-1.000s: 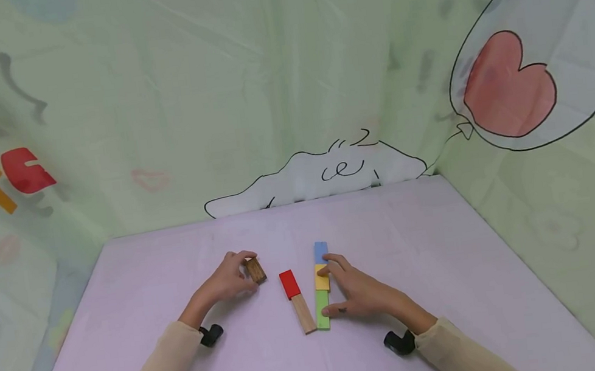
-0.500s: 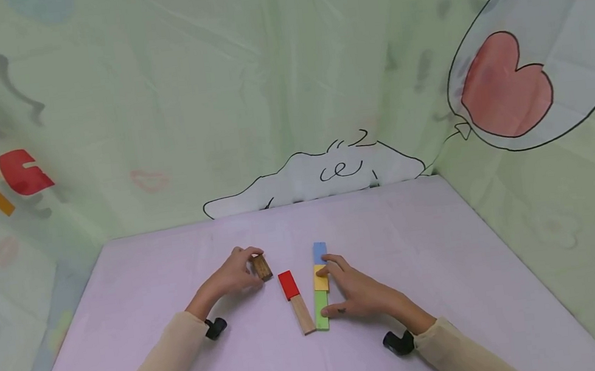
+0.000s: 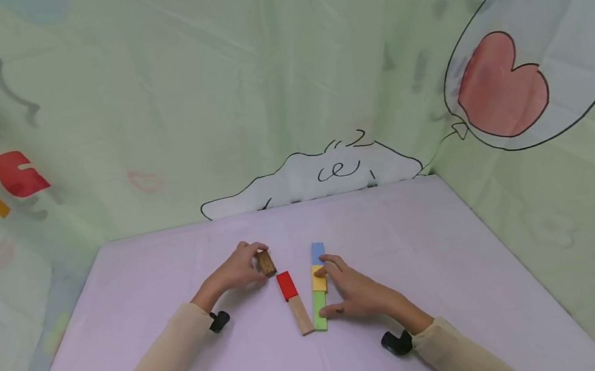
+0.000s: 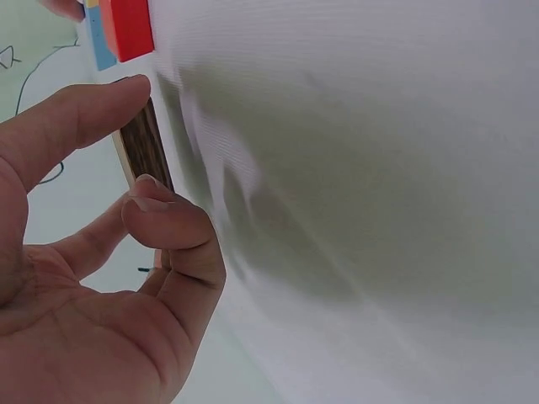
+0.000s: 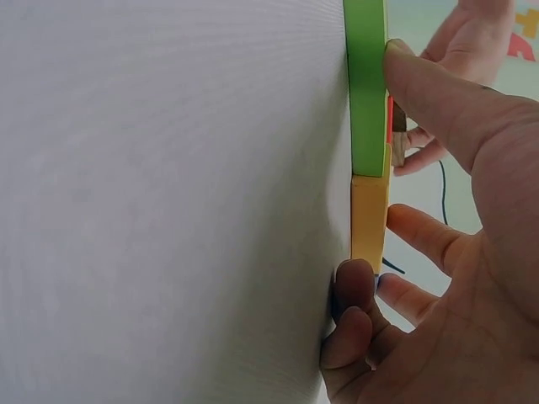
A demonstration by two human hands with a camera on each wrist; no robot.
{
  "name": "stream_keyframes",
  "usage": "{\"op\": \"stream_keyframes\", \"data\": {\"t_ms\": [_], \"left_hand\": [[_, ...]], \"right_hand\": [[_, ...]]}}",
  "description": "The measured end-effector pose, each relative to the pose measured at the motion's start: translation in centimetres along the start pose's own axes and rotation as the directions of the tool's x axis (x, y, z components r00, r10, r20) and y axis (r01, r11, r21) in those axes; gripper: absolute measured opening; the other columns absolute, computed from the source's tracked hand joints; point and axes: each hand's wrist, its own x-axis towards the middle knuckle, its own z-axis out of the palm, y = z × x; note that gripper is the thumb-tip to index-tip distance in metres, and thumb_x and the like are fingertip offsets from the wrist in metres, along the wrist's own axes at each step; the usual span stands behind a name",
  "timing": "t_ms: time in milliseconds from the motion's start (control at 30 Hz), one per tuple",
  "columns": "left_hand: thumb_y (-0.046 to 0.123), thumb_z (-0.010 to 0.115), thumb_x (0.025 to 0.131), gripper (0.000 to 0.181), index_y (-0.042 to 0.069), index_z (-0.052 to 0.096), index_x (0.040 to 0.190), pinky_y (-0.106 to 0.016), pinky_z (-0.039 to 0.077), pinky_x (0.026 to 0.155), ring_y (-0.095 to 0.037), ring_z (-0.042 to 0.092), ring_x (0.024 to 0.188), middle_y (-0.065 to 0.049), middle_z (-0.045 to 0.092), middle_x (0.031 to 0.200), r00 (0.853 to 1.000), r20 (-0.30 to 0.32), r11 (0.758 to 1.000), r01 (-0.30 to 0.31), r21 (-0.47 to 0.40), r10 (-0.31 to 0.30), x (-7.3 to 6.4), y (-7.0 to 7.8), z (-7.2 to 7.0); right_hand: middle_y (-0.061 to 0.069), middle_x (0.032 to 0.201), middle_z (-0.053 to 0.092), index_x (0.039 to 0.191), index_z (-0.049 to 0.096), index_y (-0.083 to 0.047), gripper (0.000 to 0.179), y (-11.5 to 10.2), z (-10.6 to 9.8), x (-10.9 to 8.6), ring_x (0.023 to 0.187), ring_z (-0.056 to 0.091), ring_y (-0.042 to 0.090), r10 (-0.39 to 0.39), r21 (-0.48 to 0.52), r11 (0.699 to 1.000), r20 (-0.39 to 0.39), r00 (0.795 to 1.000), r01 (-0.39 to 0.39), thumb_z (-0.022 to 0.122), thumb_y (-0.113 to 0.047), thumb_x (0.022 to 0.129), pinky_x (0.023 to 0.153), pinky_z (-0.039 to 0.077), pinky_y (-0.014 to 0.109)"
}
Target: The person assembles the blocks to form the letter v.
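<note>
My left hand point(image 3: 239, 267) pinches a dark brown wooden block point(image 3: 266, 263) between thumb and fingers; in the left wrist view the block's grained face point(image 4: 148, 151) shows between the fingertips. Just below it lies a red block point(image 3: 287, 285), end to end with a light wood block point(image 3: 301, 315) in a slanted line. Right of that runs a straight row: a blue block point(image 3: 318, 252), a yellow block point(image 3: 318, 284) and a green block point(image 3: 319, 305). My right hand point(image 3: 361, 291) rests its thumb on the green block and its spread fingertips along the yellow and blue ones.
The blocks lie on a table with a pale lilac cloth point(image 3: 403, 241). Printed fabric point(image 3: 210, 97) hangs round its back and sides. Each wrist carries a small black camera, such as the right camera point(image 3: 397, 343).
My left hand has carried the dark brown block right and slightly toward the back, to the far end of the red block. The right hand and the other blocks have stayed put.
</note>
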Motion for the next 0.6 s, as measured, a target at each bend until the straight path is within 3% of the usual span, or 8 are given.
{"op": "stream_keyframes", "data": {"t_ms": [333,600], "left_hand": [[0.008,0.084,0.085,0.068,0.008,0.057,0.148,-0.044,0.054,0.098,-0.026,0.056,0.111,-0.021,0.053,0.137,0.999,0.028,0.999,-0.046,0.008,0.046,0.7,1.0,0.0],[0.011,0.084,0.086,0.068,0.010,0.057,0.148,-0.043,0.054,0.098,-0.025,0.056,0.112,-0.019,0.053,0.138,0.998,0.053,0.999,-0.040,0.025,0.038,1.3,1.3,0.1]], "right_hand": [[0.014,0.172,0.026,0.145,0.051,-0.012,0.080,-0.2,-0.1,-0.1,0.154,0.040,0.041,0.001,-0.001,1.000,0.001,1.000,-0.001,0.091,-0.043,0.082,0.117,0.046,0.056],[0.013,0.173,0.025,0.146,0.051,-0.012,0.080,-0.2,-0.1,-0.1,0.156,0.038,0.040,0.009,0.008,1.000,0.008,1.000,-0.009,0.090,-0.044,0.083,0.119,0.044,0.056]]}}
